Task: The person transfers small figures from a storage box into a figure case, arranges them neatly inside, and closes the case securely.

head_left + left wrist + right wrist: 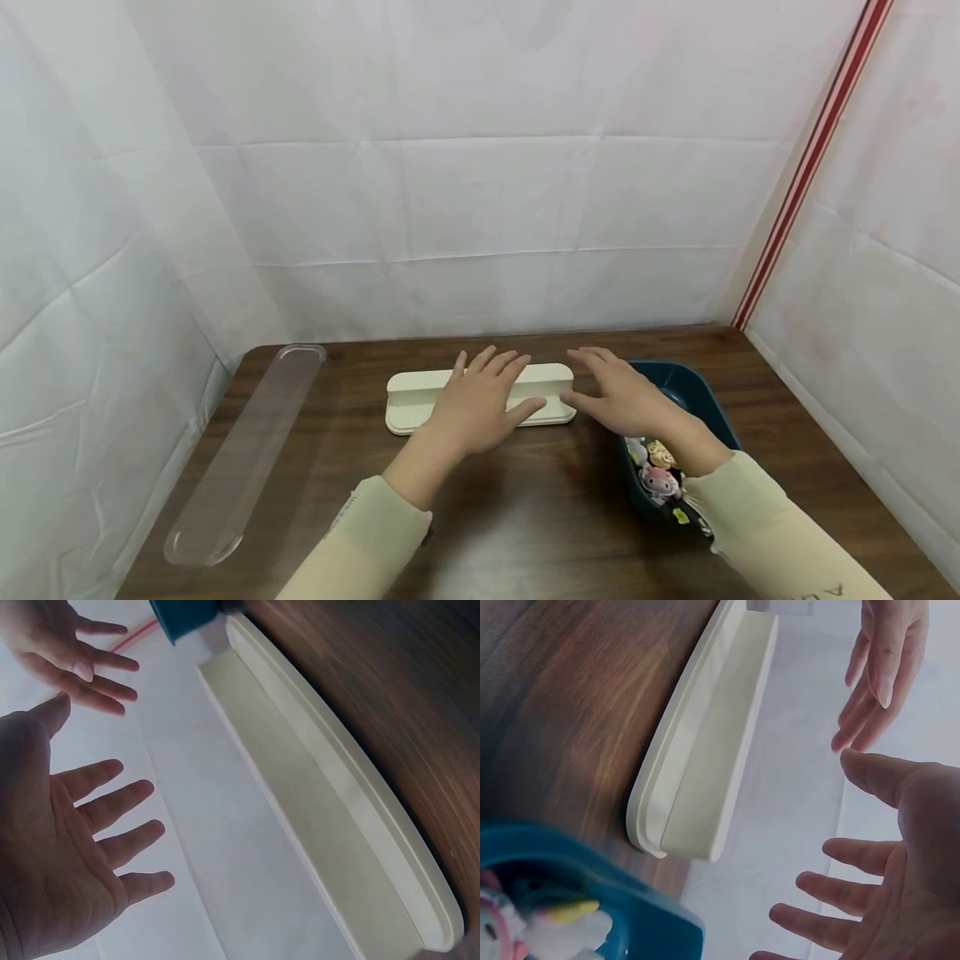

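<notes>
A long cream tray (408, 398) with rounded ends lies on the wooden table, seen close up as the cream tray (352, 817) and the cream tray (705, 757) in the wrist views. My left hand (480, 396) hovers over its middle, fingers spread and straight, holding nothing. My right hand (618, 392) hovers just off its right end, open too. From the wrist views the left hand (67, 840) and the right hand (885, 877) show bare palms a little way from the tray, not touching it.
A dark blue bin (697, 396) with small plush toys (660, 479) stands at the right, under my right forearm. A long clear plastic lid (243, 454) lies along the table's left edge. White sheeting walls the table on three sides.
</notes>
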